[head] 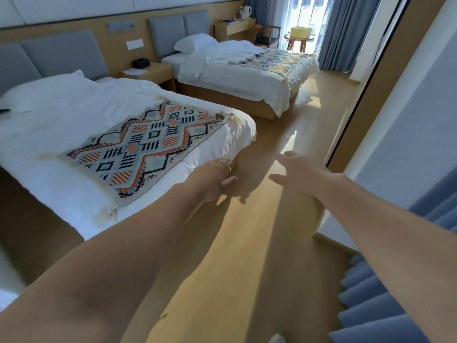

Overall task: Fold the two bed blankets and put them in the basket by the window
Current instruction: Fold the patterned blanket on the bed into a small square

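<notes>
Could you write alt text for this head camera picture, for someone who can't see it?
Two bare hands, left hand and right hand, reach empty toward a patterned blanket on the near bed. A second blanket lies on the far bed; a yellow basket sits by the window.

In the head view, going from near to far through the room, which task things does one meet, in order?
left hand → near patterned blanket → far patterned blanket → yellow basket by the window.

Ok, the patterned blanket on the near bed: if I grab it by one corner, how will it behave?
The near blanket looks woven and thin, lying flat over the duvet, so it will probably go floppy and drape. Its tassels will likely dangle. It may drag the loose duvet slightly.
</notes>
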